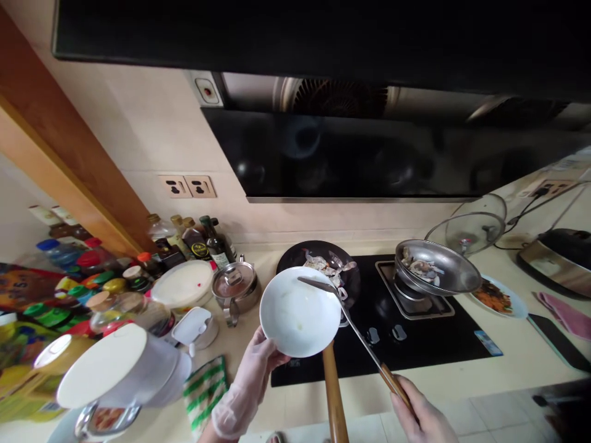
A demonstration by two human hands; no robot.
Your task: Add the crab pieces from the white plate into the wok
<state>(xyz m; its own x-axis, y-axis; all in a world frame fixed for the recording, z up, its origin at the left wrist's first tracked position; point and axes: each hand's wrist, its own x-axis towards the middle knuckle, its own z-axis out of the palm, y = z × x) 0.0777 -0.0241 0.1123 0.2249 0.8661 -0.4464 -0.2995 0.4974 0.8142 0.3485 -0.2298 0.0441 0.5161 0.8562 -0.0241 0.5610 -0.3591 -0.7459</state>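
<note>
A white plate (295,320), bare but for a few small specks, is tilted in my left hand (253,375), which wears a clear glove and grips its lower left rim. My right hand (422,409) is closed around the wooden handle of a metal spatula (362,338). The spatula's blade lies over the plate's upper right part. Behind the plate, a dark wok (289,257) with a wooden handle (333,394) sits on the left burner and holds pale food pieces (323,266). The plate hides part of the wok.
A steel pan (455,271) with food stands tilted at the right burner. Beside it are a glass lid (480,227), a plate of orange food (496,298) and a phone (561,341). Bottles (215,243), a lidded pot (235,286) and a green striped cloth (205,394) crowd the left.
</note>
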